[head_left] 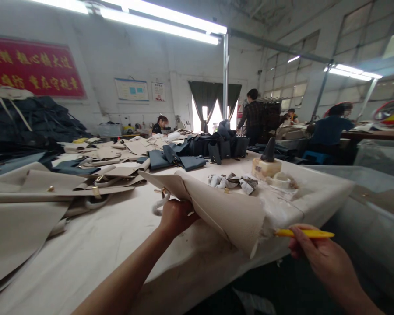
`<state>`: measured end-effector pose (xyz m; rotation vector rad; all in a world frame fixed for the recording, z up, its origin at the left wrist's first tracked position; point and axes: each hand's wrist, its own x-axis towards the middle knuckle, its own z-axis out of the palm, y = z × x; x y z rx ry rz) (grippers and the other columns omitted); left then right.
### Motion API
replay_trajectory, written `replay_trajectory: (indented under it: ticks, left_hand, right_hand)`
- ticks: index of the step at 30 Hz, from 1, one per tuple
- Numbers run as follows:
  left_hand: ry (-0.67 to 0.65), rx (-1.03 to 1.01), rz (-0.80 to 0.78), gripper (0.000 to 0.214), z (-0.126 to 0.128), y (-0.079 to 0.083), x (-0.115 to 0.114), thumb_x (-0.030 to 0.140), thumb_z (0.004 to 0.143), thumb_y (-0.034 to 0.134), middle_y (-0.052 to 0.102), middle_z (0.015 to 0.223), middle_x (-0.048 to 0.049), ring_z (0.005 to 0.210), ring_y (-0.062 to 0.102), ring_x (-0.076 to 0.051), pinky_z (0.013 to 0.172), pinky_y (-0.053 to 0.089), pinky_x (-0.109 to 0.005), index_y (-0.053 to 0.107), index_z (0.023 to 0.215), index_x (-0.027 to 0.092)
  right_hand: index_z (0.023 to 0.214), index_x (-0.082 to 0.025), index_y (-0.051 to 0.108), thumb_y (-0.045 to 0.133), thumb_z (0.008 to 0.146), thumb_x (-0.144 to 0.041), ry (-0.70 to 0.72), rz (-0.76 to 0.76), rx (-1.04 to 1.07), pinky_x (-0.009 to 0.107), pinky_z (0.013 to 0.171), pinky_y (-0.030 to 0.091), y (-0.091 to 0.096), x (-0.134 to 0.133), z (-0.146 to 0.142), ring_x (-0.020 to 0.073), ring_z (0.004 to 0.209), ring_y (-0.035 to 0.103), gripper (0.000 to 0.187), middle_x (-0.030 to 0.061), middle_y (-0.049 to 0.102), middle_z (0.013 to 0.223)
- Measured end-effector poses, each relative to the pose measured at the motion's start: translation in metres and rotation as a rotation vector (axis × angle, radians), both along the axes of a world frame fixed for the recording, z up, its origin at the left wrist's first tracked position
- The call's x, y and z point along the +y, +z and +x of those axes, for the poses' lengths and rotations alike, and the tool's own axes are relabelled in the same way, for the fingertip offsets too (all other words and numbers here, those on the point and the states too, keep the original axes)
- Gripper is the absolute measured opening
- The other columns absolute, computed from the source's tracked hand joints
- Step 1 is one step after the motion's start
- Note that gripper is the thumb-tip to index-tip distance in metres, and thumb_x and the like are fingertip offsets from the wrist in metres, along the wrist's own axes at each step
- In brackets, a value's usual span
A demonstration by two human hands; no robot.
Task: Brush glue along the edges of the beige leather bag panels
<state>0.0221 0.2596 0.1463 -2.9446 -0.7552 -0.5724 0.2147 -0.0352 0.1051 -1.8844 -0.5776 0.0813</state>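
Observation:
My left hand (176, 216) is closed on a beige leather bag panel (228, 210), gripping its underside and holding it tilted above the table. A loop with a gold-coloured buckle (163, 192) hangs from the panel beside my wrist. My right hand (310, 247) pinches a slim yellow-handled brush (310, 234). Its pale, blurred tip points left, close to the panel's right edge; I cannot tell whether it touches. Behind the panel lie crumpled grey-white scraps (233, 181). A stained block-shaped container with a dark cone on top (265, 166) stands near them.
Beige bag pieces (29, 188) with gold fittings are stacked on the left of the cloth-covered table (114, 249). Dark blue pieces (190, 153) lie farther back. A large plastic bin (374, 205) stands at the right edge. Several people work in the background, one standing (252, 116).

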Motion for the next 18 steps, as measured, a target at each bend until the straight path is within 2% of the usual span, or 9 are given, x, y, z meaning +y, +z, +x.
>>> replay_trajectory:
  ticks: [6, 9, 12, 16, 18]
  left_hand:
    - [0.022, 0.004, -0.013, 0.036, 0.002, 0.003, 0.001, 0.047, 0.082, 0.056, 0.071, 0.069, -0.0075, 0.067, 0.065, -0.022, 0.062, 0.039, -0.029, 0.073, 0.072, 0.017]
    - [0.018, -0.029, -0.024, 0.035, 0.002, 0.002, 0.002, 0.047, 0.082, 0.057, 0.071, 0.069, -0.0073, 0.066, 0.066, -0.022, 0.061, 0.039, -0.029, 0.074, 0.073, 0.018]
    - [0.008, -0.056, -0.031, 0.033, -0.001, -0.003, 0.002, 0.045, 0.081, 0.057, 0.071, 0.067, -0.0077, 0.066, 0.066, -0.024, 0.060, 0.040, -0.030, 0.075, 0.073, 0.018]
    - [0.031, -0.082, 0.000, 0.033, -0.006, -0.017, 0.003, 0.044, 0.081, 0.056, 0.071, 0.068, -0.0098, 0.070, 0.068, -0.027, 0.061, 0.042, -0.032, 0.075, 0.073, 0.018]
    - [0.014, -0.103, 0.051, 0.031, -0.007, -0.024, 0.006, 0.041, 0.081, 0.057, 0.072, 0.069, -0.0112, 0.071, 0.068, -0.029, 0.061, 0.043, -0.033, 0.075, 0.073, 0.017]
  right_hand:
    - [0.089, -0.022, 0.064, 0.051, 0.074, -0.072, 0.065, -0.019, -0.194, 0.031, 0.055, 0.053, -0.005, 0.005, 0.001, 0.0229, 0.055, 0.066, 0.054, 0.0026, 0.067, 0.062]
    - [0.085, -0.023, 0.065, 0.047, 0.076, -0.073, 0.096, -0.088, -0.218, 0.031, 0.054, 0.052, -0.011, 0.001, -0.004, 0.0219, 0.052, 0.063, 0.054, 0.0014, 0.064, 0.057]
    - [0.076, -0.023, 0.066, 0.042, 0.075, -0.078, 0.086, -0.134, -0.143, 0.033, 0.054, 0.051, -0.011, -0.008, -0.011, 0.0219, 0.049, 0.061, 0.060, 0.0028, 0.062, 0.054]
    - [0.071, -0.023, 0.064, 0.048, 0.069, -0.084, 0.018, 0.013, 0.061, 0.032, 0.049, 0.054, -0.003, -0.018, -0.026, 0.0216, 0.048, 0.061, 0.063, 0.0061, 0.064, 0.056]
    - [0.070, -0.023, 0.063, 0.049, 0.067, -0.085, -0.066, 0.099, 0.067, 0.032, 0.044, 0.055, -0.003, -0.022, -0.031, 0.0223, 0.046, 0.060, 0.063, 0.0075, 0.063, 0.055]
